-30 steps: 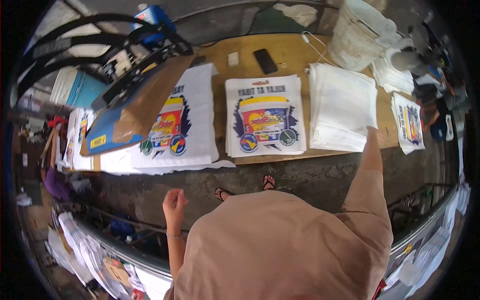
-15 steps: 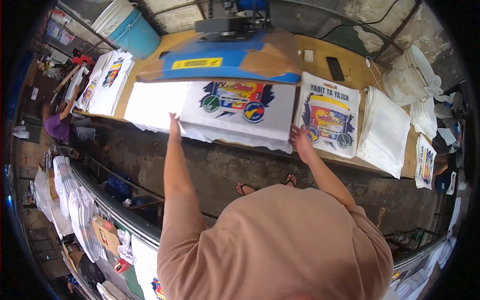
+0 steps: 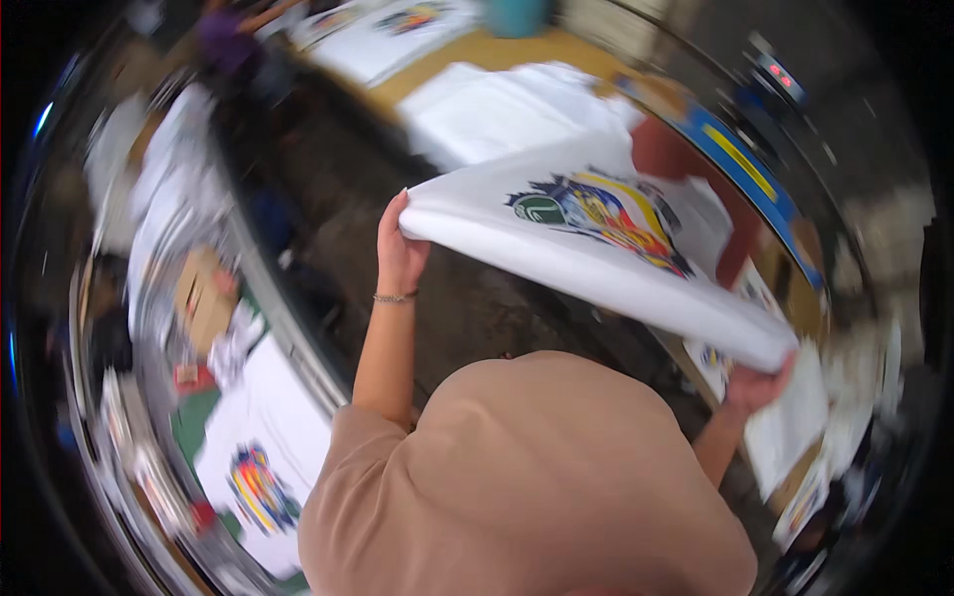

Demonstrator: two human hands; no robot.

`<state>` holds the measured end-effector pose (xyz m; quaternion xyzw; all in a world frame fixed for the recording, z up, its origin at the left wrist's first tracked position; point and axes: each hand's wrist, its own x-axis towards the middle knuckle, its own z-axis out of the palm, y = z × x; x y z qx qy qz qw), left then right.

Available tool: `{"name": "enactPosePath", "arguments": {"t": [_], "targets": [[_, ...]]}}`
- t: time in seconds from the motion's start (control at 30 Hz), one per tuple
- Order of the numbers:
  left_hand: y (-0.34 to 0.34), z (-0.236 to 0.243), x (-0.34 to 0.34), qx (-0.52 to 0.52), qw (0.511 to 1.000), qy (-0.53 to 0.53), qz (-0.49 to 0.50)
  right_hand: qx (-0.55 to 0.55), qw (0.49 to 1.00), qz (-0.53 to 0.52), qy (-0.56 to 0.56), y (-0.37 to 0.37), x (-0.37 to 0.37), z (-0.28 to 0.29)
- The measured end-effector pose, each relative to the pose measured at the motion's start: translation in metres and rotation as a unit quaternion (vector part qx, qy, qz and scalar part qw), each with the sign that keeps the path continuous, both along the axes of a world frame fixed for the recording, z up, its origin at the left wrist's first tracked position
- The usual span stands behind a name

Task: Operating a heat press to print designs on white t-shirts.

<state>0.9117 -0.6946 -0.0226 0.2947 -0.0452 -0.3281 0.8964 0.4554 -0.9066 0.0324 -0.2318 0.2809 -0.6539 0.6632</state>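
Observation:
A white cloth [image 3: 477, 223] with a colourful print hangs stretched between my two hands, lifted off the table toward me. My left hand [image 3: 400, 243] is closed on its left corner, a thin bracelet at the wrist. My right hand [image 3: 760, 382] grips the lower right corner, slightly blurred. The cloth's far end still reaches over the reddish-brown bed [image 3: 668, 159] of a heat press, whose blue upper plate [image 3: 696, 129] stands to the right. A pile of plain white cloth [image 3: 472, 109] lies beside the press on the table.
Printed cloths [image 3: 397, 40] lie at the table's far end near a person in purple [image 3: 229, 45]. On the bench to my left are another printed white cloth [image 3: 243, 437] and a cardboard box [image 3: 204, 298]. White stacks [image 3: 795, 427] lie at right.
Both hands have raised the printed cloth off the press and drawn it toward me. My view has swung left, so the press now appears at the right.

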Motion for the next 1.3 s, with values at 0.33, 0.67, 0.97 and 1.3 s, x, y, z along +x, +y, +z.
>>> {"name": "enactPosePath", "arguments": {"t": [0.33,0.67,0.97,1.3], "targets": [[0.361,0.068,-0.126,-0.135,0.842,-0.208,0.479,-0.315,0.76,0.563,-0.081,-0.02,0.324,0.078],[0.464,0.172,-0.339,0.14,0.481,-0.213,0.839,-0.438,0.522,0.708,-0.185,0.358,0.666,0.155],[0.623,0.176,-0.357,0.406,0.414,0.102,0.808,-0.408,0.243,0.877,-0.07,0.746,0.674,0.146],[0.72,0.231,-0.361,0.296,0.282,-0.101,0.907,-0.281,0.238,0.901,-0.229,0.86,0.651,0.181]]}}
